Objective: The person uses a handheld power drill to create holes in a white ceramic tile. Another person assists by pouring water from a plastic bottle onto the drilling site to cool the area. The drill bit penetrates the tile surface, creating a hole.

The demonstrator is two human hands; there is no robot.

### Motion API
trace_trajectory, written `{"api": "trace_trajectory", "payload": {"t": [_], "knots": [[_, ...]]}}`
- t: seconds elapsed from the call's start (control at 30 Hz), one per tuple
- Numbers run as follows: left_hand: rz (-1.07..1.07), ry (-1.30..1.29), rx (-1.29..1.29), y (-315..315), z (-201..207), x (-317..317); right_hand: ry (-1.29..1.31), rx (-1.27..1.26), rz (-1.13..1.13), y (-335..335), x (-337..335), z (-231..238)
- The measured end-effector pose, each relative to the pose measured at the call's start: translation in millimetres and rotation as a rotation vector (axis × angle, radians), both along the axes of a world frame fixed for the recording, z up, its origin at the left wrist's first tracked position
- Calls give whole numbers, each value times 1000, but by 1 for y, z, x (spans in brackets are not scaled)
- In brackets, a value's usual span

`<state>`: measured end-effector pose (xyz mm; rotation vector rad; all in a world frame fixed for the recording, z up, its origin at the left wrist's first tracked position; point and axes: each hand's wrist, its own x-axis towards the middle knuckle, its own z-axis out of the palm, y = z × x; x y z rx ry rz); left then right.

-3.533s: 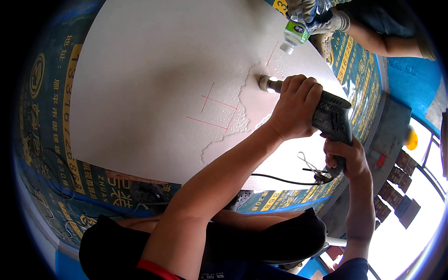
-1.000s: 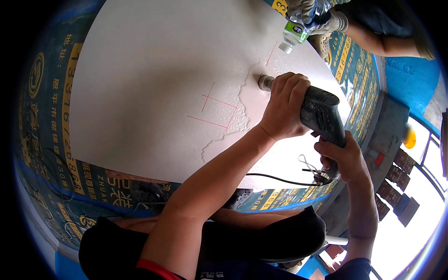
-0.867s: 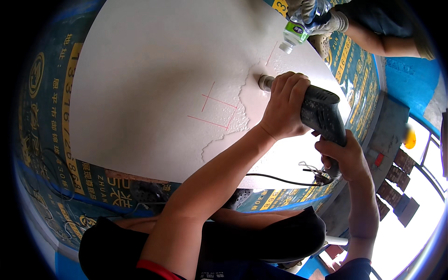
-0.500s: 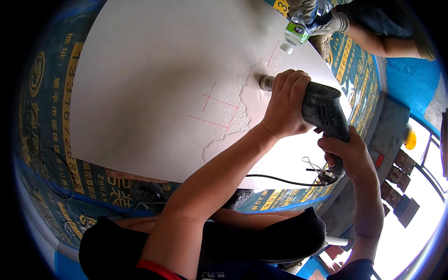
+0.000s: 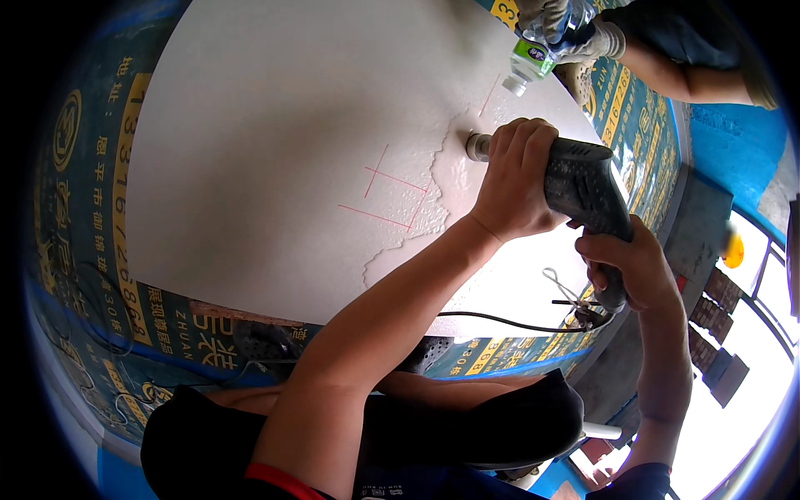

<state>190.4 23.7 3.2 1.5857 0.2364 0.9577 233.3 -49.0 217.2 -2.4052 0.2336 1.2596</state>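
A dark grey, dust-speckled power drill [image 5: 581,177] is held in both my hands. My left hand [image 5: 518,179] wraps around its front end, just behind a metallic round bit, likely a hole saw [image 5: 477,147]. Around the rear handle my right hand [image 5: 631,265] is closed; whether a finger presses the trigger is hidden. The bit's end meets a large pale slab [image 5: 250,167], at the edge of a spreading wet patch [image 5: 454,179]. Red lines [image 5: 392,179] are marked on the slab left of the bit.
At the upper right, a person's gloved hands [image 5: 583,42] hold a clear bottle with a green label [image 5: 532,57], its neck tilted toward the slab. The drill's black cable [image 5: 508,321] runs left across the slab. Printed green sheeting [image 5: 92,208] covers the floor around it.
The drill's rear and my right hand have shifted slightly right and down. The bit stays at about the same spot. The wet patch looks much the same.
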Motion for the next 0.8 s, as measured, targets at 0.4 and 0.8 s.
{"api": "trace_trajectory", "payload": {"t": [0.4,0.8], "knots": [[-9,31,14,1,2,4,28,40,-71,-2,8,1],[-55,29,-10,0,3,9,12,83,-80,-5,12,0]]}}
